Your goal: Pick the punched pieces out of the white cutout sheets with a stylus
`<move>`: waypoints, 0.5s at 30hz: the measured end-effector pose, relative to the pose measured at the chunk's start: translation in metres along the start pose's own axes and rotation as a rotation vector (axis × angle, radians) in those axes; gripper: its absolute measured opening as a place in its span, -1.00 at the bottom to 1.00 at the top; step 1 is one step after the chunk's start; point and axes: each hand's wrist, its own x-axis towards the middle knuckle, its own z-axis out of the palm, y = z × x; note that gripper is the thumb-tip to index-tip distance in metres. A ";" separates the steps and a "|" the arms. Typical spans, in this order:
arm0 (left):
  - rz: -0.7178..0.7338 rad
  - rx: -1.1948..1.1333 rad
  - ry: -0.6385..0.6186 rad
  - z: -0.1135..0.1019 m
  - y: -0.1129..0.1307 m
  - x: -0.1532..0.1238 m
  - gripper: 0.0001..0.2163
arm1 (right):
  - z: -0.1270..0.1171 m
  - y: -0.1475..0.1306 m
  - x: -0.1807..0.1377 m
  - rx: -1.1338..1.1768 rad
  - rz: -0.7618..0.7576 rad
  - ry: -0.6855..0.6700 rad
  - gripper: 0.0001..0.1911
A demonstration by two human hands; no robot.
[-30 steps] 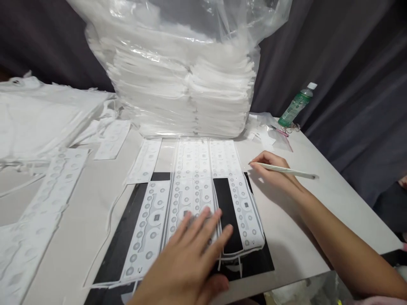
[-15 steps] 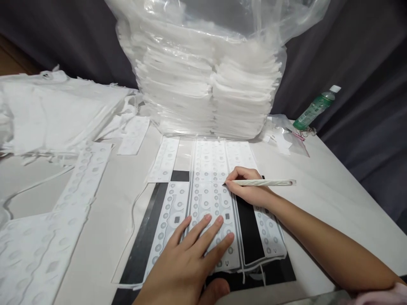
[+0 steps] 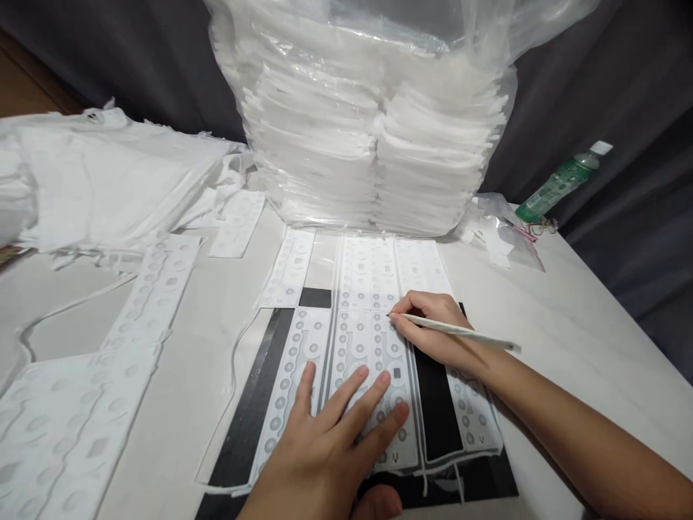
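My left hand (image 3: 336, 440) lies flat with fingers spread over a white fabric sheet (image 3: 351, 328) printed with grey circles and wavy outlines. In my right hand (image 3: 438, 325) is a slim white pen (image 3: 465, 331), its shaft wrapped in something pale. The dark pen tip touches or nearly touches the sheet near the upper part of one printed strip. Beneath the sheet lies a black board (image 3: 243, 404), showing through gaps between the strips. A thin white cord (image 3: 232, 368) runs along the sheet's left side.
A clear plastic bag (image 3: 373, 137) packed with stacked white fabric stands behind the sheet. To the left are a heap of white cloth (image 3: 119, 173) and another printed piece (image 3: 70, 419). At the right back, a green bottle (image 3: 563, 184) leans near a small plastic bag (image 3: 514, 238).
The pen has tilted, its rear end now lower and pointing toward my forearm. My left fingers are spread slightly wider. The whole view has shifted a little, so things appear further right.
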 end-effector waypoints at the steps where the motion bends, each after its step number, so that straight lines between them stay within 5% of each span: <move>1: 0.000 -0.004 0.002 0.001 0.000 0.000 -0.35 | 0.002 -0.002 -0.003 -0.049 -0.050 0.012 -0.89; 9: -0.022 -0.099 -0.060 -0.001 0.001 0.000 -0.38 | 0.022 0.004 -0.021 -0.451 -0.459 0.071 -0.79; 15: -0.060 -0.200 -0.161 -0.015 0.005 0.003 -0.43 | 0.011 0.005 -0.014 -0.113 -0.185 0.124 -0.90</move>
